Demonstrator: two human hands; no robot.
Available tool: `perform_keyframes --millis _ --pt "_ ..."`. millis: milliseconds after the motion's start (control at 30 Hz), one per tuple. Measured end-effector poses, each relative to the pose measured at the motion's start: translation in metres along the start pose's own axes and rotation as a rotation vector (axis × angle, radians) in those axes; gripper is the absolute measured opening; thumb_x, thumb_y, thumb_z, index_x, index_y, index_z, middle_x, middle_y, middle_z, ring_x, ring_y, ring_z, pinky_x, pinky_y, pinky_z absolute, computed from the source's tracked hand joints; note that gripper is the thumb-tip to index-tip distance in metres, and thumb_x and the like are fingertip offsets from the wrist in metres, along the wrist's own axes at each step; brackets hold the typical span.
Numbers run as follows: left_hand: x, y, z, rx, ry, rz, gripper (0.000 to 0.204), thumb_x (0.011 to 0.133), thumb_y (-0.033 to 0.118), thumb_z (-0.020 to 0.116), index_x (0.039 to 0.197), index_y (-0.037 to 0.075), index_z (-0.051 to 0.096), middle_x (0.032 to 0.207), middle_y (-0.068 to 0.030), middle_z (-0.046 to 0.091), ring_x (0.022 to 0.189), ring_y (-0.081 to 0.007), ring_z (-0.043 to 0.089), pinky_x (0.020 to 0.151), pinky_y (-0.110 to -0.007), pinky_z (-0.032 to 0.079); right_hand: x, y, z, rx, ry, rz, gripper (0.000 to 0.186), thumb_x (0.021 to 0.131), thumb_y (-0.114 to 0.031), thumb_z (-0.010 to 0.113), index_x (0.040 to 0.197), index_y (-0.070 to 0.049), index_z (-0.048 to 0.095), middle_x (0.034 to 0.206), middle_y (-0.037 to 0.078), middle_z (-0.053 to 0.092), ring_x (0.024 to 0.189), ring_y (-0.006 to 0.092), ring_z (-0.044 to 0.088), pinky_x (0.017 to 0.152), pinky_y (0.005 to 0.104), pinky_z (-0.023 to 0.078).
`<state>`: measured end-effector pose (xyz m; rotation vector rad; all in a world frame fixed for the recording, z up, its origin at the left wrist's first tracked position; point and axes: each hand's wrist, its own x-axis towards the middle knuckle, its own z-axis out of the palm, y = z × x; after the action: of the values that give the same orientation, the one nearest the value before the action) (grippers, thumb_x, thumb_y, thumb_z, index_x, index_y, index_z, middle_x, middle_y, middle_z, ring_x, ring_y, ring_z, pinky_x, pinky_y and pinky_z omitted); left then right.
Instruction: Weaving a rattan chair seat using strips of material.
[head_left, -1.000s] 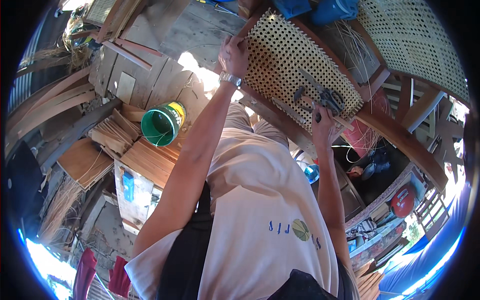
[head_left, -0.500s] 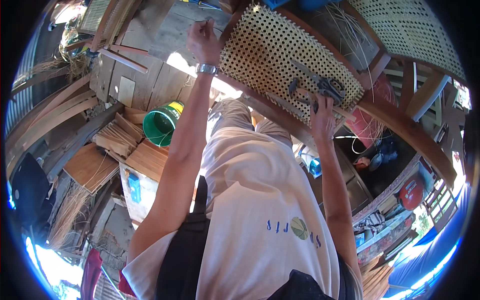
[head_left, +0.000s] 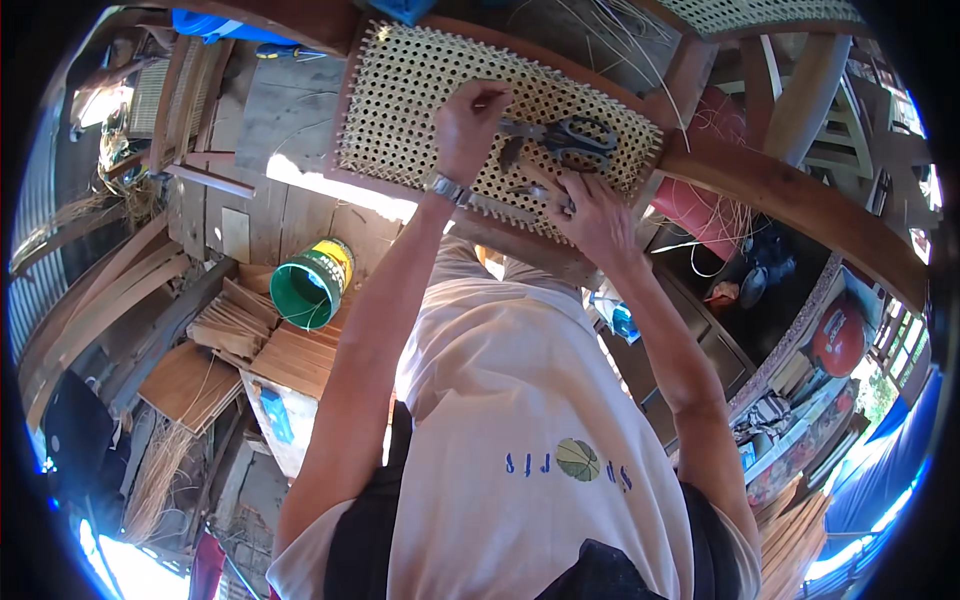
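My left hand (head_left: 468,128), with a watch at the wrist, hovers over the woven cane panel (head_left: 395,110). Its fingers are pinched together, and whatever they hold is too small to make out. On the right half of the panel my right hand (head_left: 598,215) is closed, fingers curled beside the wooden handle of a hammer (head_left: 540,178). A grey metal tool tip (head_left: 528,191) shows beside its thumb; the grip itself is hidden. Just beyond lie scissors (head_left: 582,140) with dark handles, their blades pointing toward my left hand.
The panel sits in a brown wooden frame (head_left: 800,215) with curved members. Loose cane strands (head_left: 625,25) lie beyond it. To the left are a green bucket (head_left: 305,290) and stacked wooden pieces (head_left: 285,345). A red container (head_left: 690,210) stands at right.
My left hand has moved from beyond the panel's left edge to over its middle. The whole view has shifted, bringing the panel leftward. My right hand stays beside the hammer.
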<state>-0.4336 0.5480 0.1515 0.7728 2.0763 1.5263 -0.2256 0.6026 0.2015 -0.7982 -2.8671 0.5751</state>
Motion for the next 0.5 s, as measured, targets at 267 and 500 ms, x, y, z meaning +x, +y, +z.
perform_keyframes --millis 267,500 --pt "0.026 -0.003 0.082 0.148 -0.088 0.311 0.013 0.087 0.014 0.071 0.1 0.011 0.07 0.084 -0.006 0.072 0.068 -0.0155 0.069 0.06 -0.026 0.052 -0.072 0.023 -0.021 0.385 0.036 0.443 0.019 0.081 -0.014 0.071 0.093 -0.003 0.06 0.066 0.012 0.061 0.057 0.0217 0.061 0.058 0.0344 0.049" --pt "0.037 -0.013 0.099 0.254 -0.075 0.379 0.016 0.087 0.017 0.071 0.102 0.013 0.068 0.091 -0.0047 0.073 0.073 -0.0223 0.071 0.063 -0.03 0.054 -0.084 0.047 -0.028 0.458 0.121 0.546 0.018 0.091 -0.019 0.065 0.096 -0.002 0.059 0.07 0.009 0.064 0.056 0.0127 0.056 0.055 0.0287 0.046"
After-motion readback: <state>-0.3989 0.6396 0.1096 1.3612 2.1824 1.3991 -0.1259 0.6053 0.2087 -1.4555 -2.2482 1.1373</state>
